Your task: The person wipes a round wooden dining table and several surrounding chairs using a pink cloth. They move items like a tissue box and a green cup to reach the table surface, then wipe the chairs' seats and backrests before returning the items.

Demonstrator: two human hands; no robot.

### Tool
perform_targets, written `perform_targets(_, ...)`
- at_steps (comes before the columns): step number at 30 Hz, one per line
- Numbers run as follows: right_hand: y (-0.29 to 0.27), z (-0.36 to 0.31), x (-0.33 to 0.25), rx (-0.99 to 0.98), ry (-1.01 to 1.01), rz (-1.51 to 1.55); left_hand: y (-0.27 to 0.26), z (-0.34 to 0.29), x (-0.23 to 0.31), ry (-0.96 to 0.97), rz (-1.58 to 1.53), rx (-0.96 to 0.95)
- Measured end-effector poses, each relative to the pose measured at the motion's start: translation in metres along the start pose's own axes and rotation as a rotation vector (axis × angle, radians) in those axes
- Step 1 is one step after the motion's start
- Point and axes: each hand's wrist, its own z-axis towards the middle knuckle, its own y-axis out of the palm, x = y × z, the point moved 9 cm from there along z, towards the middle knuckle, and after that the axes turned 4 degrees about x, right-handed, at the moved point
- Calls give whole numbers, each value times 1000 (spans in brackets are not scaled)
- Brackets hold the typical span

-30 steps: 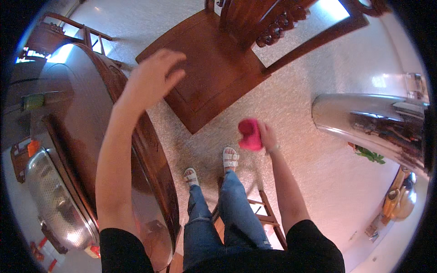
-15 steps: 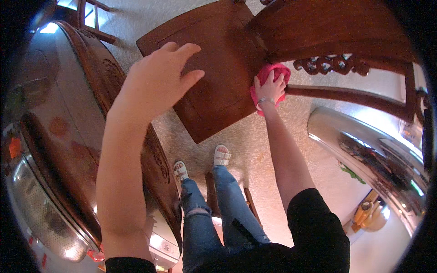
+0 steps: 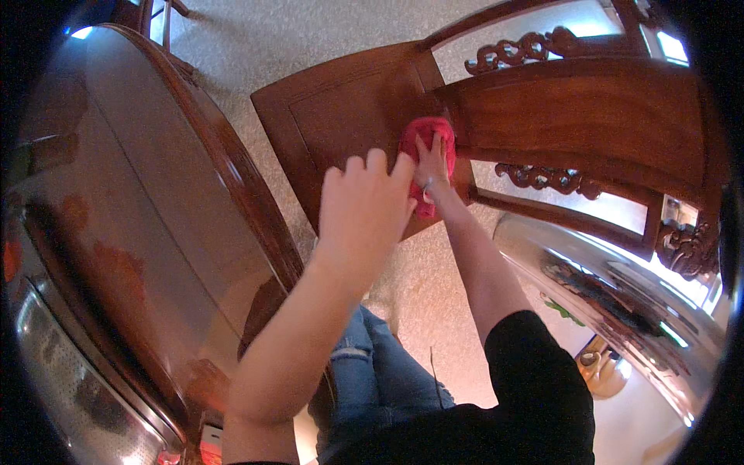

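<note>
1. Right now the right hand (image 3: 431, 159) is flat on a pink cloth (image 3: 422, 143), pressing it to the wooden chair seat (image 3: 341, 124), close to where the seat meets the carved chair back (image 3: 589, 116).
2. Left hand (image 3: 363, 209) floats nearer the body, fingers loosely spread, gripping nothing, hanging over the seat's front edge.
3. Off to the left of that hand sweeps a glossy round tabletop (image 3: 132, 225); below both hands, pale carpet (image 3: 422, 294) and jeans-clad legs.
4. My read: wiping is under way, with the cloth working the rear of the seat.
5. Next stroke looks to need firm, even pressure, dragging the cloth forward across the rest of the seat without it bunching.
</note>
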Motion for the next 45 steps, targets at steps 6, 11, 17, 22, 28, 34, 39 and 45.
perform_targets(6,-11,48,-14,6,87,59,12,-1,4,-14,-7,-54)
perform_targets(11,7,-53,-49,-156,-50,247,17,2,1,-23,-16,-52)
perform_targets(17,30,-137,-72,-304,-150,255,27,0,2,-73,13,5)
perform_targets(22,11,-7,-83,-111,-186,92,21,-3,-20,-171,67,17)
perform_targets(28,-22,173,-34,13,369,74,20,-4,-22,-135,-3,-53)
perform_targets(34,-28,208,-29,19,736,138,21,-7,-26,-165,33,-41)
perform_targets(39,-20,176,-88,-7,188,-46,22,-7,-24,-180,70,-14)
perform_targets(45,-10,132,-249,-57,-398,-74,23,-5,-21,-160,84,-16)
